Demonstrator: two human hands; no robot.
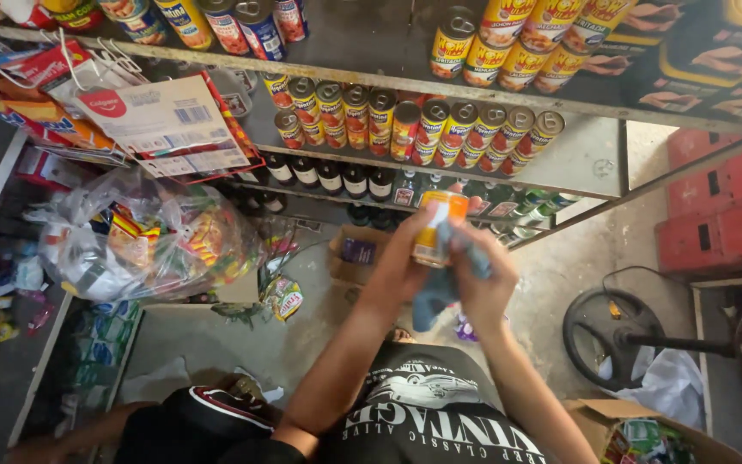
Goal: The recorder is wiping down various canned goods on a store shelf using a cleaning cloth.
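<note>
Gripped in the left hand (401, 266), an orange-and-yellow can (437, 227) sits upright in front of the chest, while the right hand (481, 288) presses a blue-grey cloth (440, 292) against its side. Just beyond stands a small cardboard box (355, 254) on the floor. Farther off, metal shelves (560, 163) carry rows of cans (414, 129) and dark bottles (337, 179); bagged goods (143, 241) hang left.

Rows of tins (414, 129) crowd the metal shelf (577, 159), leaving bare room only at its right end. Bottles (337, 179) fill the tier below. A bulging plastic bag (143, 241) blocks the left; red crates (723, 206) wall the right.
</note>
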